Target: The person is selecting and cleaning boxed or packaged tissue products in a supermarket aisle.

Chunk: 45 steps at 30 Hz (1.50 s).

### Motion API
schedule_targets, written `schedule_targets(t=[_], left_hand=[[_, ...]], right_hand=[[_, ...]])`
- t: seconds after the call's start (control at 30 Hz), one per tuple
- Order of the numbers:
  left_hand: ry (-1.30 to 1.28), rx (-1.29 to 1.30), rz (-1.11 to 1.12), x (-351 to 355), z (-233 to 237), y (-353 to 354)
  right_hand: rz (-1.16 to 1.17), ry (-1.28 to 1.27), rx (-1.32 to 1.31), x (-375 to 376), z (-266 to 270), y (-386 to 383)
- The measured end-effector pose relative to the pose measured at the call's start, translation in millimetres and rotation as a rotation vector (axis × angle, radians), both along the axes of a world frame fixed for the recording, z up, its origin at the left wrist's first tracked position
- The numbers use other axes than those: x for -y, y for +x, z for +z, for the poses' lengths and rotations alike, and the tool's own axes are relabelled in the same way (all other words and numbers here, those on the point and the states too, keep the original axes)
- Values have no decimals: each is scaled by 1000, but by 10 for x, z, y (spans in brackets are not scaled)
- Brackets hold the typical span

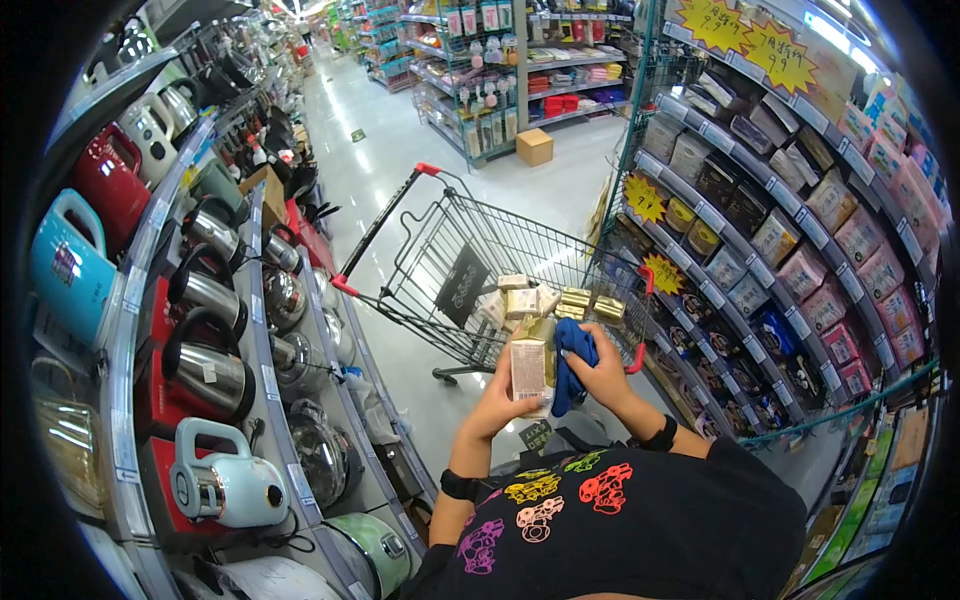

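My left hand (490,405) is wrapped round a cream and gold box (530,372) with fine print on the face toward me. Beside it, my right hand (600,375) grips a folded dark blue cloth item (570,365), its thumb on top. The two things are side by side, close in front of my chest. Just beyond my hands stands a wire shopping cart (462,275) with red corner pieces. Several small pale boxes (520,302) and gold packs (608,309) lie inside the cart, partly hidden behind what I hold.
Shelves on my left carry a light blue kettle (225,475), steel kettles (207,365) and a turquoise kettle (72,265). On the right, a curved rack holds packaged goods (775,238) under yellow price signs (780,55). A cardboard box (535,147) sits on the aisle floor.
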<state>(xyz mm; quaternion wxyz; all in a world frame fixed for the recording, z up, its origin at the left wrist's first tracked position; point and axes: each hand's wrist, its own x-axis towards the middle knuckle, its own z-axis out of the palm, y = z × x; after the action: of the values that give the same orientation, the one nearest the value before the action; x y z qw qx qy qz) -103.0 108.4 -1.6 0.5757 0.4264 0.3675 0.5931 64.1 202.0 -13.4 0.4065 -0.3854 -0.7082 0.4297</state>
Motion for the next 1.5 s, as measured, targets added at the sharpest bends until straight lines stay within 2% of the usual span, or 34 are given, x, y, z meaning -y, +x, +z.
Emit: schedule_targets(t=[0.13, 0.2, 0.3, 0.4, 0.47, 0.57, 0.67, 0.77, 0.87, 0.93, 1.0, 1.07, 1.2, 1.23, 1.37, 1.4, 1.47, 1.5], left_hand=[[-18, 97, 69, -154, -323, 154], [-72, 84, 47, -270, -630, 197], [-218, 146, -13, -383, -843, 295], [-201, 202, -92, -496, -913, 450], [-204, 245, -135, -600, -894, 571], [-212, 303, -223, -798, -875, 720], [-258, 415, -319, -1006, -755, 894], [-292, 528, -409, -1265, -711, 1076], [-296, 632, -537, -1443, -460, 1253], [-349, 657, -536, -1546, -379, 1345], [-415, 495, -490, -1705, -425, 1433], [-431, 276, -420, -1861, -310, 1593], [-229, 86, -277, -2125, -44, 2015], [-247, 31, -306, -2214, -27, 2095], [103, -190, -354, -2561, -171, 2564], [252, -331, -354, -2580, 54, 2767], [382, -331, -486, -2750, 207, 3062], [479, -349, -531, -2818, 314, 3217]], right_hand=[[16, 222, 115, 77, 123, 150], [66, 242, 136, 109, 207, 214], [45, 113, 73, 63, 84, 335], [-67, 10, 56, -2, -26, 519], [-179, 29, 65, -86, -77, 654], [-296, -82, 61, -236, -157, 921], [-323, -311, 15, -356, -243, 1229], [-315, -330, -84, -451, -293, 1509], [-223, -152, 93, -543, -450, 1808], [-79, -226, 207, -634, -410, 1965], [4, -273, 79, -727, -514, 2049], [59, -242, 49, -820, -362, 2136], [81, -143, 83, -1000, -242, 2461], [86, -125, 88, -1023, -180, 2559], [-65, -61, -23, -1050, -68, 2884], [-139, -60, -64, -1068, -7, 2972], [-285, -65, -143, -1046, 170, 3164], [-364, 43, -160, -1067, 191, 3274]])
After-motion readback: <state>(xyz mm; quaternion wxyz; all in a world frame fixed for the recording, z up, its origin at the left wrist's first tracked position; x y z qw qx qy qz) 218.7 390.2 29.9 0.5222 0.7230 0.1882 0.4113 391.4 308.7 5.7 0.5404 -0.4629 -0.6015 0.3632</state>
